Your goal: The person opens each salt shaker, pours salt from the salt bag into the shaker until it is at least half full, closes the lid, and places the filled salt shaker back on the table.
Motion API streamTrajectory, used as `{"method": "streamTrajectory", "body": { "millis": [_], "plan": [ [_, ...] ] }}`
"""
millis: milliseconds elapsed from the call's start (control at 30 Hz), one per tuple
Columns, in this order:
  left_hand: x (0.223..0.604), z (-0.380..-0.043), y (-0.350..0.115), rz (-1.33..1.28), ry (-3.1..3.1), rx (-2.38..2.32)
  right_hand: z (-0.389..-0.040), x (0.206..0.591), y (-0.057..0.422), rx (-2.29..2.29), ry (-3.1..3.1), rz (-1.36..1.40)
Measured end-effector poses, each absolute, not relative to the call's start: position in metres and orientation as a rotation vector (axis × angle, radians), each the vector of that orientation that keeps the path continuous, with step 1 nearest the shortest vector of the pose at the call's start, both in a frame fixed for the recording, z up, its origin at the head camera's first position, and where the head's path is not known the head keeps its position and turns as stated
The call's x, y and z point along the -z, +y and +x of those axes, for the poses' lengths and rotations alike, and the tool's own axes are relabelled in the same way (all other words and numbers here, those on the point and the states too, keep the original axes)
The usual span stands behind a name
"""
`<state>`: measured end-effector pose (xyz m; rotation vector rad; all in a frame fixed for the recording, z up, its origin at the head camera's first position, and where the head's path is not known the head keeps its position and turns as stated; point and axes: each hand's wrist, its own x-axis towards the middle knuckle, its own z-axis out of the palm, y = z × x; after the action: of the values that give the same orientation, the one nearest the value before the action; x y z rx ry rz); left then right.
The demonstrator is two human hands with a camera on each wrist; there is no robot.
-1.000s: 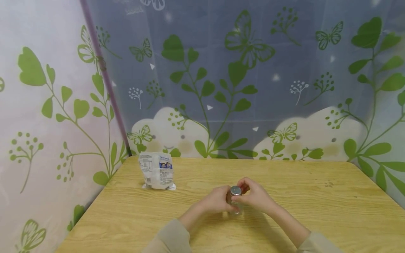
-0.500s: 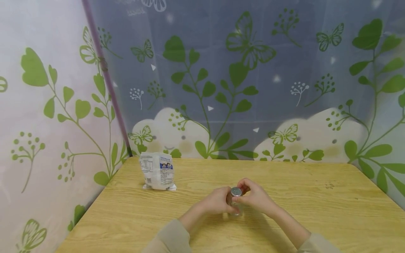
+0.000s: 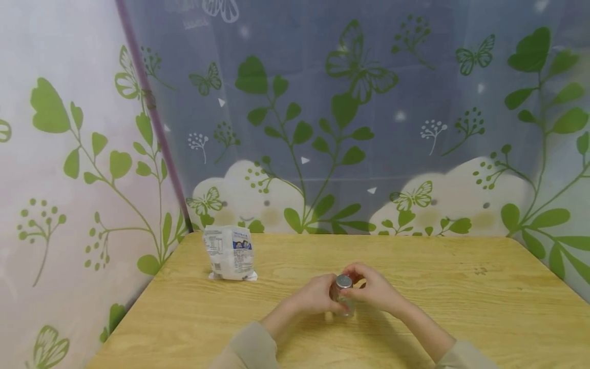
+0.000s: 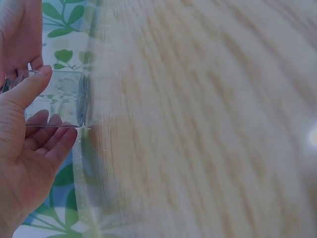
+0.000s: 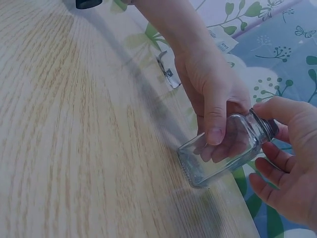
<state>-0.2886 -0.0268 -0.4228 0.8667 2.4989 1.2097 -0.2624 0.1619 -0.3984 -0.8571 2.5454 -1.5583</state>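
Observation:
A clear, square-sided glass jar (image 5: 198,171) with a silver screw lid (image 3: 343,281) is held upright at the table's near middle. My left hand (image 3: 315,296) grips the body from the left, its thumb on the near face and its fingers behind the glass, as the left wrist view of the jar (image 4: 62,101) also shows. From the other side my right hand (image 3: 375,290) pinches the lid between thumb and forefinger; in the right wrist view its remaining fingers (image 5: 270,173) are spread loosely below the lid. No contents show through the glass.
A white printed packet (image 3: 230,253) with a blue label stands on the wooden table (image 3: 438,287) at the back left. Patterned cloth walls (image 3: 286,128) close off the back and both sides, and a purple pole (image 3: 156,120) runs up the left corner.
Both hands keep the same hold on the jar and its lid, with only very slight finger movement at the lid. The head view tips a little.

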Motion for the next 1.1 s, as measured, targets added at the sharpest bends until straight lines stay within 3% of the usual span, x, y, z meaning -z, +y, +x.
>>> {"method": "streamTrajectory", "body": {
  "millis": [1100],
  "plan": [
    [0.422, -0.29, -0.029, 0.905, 2.468, -1.228, -0.26, 0.408, 0.16, 1.721, 2.415, -0.679]
  ]
}}
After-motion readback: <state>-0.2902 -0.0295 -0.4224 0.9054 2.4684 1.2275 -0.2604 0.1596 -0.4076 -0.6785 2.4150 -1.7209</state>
